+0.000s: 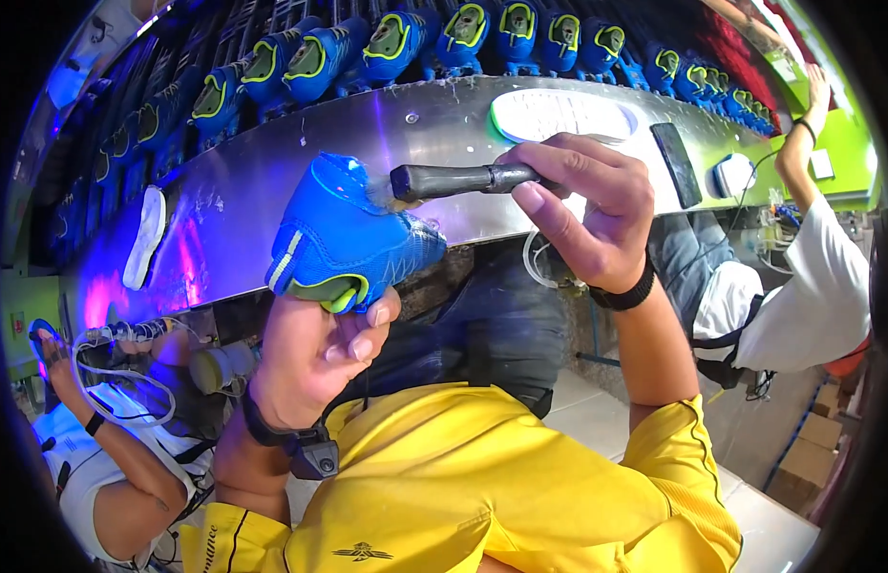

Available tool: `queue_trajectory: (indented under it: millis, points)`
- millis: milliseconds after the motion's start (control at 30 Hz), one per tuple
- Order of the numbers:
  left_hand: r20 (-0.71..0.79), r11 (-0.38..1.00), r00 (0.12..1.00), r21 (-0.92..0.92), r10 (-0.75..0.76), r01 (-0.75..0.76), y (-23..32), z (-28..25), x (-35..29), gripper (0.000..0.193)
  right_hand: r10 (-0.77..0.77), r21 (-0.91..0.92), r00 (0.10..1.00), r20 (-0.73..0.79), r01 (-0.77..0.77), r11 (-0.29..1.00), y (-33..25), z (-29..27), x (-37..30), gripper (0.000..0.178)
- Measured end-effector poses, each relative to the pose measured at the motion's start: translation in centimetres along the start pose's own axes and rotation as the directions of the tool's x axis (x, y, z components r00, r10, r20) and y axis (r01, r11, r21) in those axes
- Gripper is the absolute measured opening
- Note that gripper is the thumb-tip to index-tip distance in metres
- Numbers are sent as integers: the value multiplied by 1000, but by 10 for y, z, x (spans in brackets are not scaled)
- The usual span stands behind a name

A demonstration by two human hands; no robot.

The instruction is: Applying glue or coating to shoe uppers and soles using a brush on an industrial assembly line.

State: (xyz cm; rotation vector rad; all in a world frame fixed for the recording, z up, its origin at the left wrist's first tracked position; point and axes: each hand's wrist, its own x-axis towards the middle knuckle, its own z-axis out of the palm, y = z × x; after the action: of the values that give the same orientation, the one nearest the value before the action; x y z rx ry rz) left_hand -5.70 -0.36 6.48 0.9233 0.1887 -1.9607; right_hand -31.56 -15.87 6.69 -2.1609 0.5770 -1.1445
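Observation:
My left hand grips a blue shoe by its yellow-green collar. The shoe is turned over, its opening down toward my hand and its blue underside tilted up. In my right hand is a brush with a thick black handle, pinched between thumb and fingers and pointing left. Its pale bristles meet the edge of the shoe's underside, where they look blurred. A white sole with a green rim lies on the metal bench beyond my right hand.
The metal bench also carries a narrow pale insole-shaped piece, a dark flat slab and a small white round thing. Many blue shoes line a rack behind it. Co-workers in white shirts sit on both sides.

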Motion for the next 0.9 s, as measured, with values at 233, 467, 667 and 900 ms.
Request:
queue_trajectory:
  millis: [233,467,667,900]
  points:
    - [121,994,992,-93,-44,56,-8,12,8,42,67,90,996,-59,-62,994,14,-5,-26,24]
    - [146,997,987,-19,-73,77,-9,31,14,45,252,65,958,-134,-245,967,13,-20,-52,21]
    - [357,598,879,643,318,-478,-3,46,26,49,505,182,853,-133,-480,858,-7,-28,-49,20]
    - [355,559,897,701,264,-442,83,148,106,65,721,417,626,-299,-594,688,17,-92,-70,31]
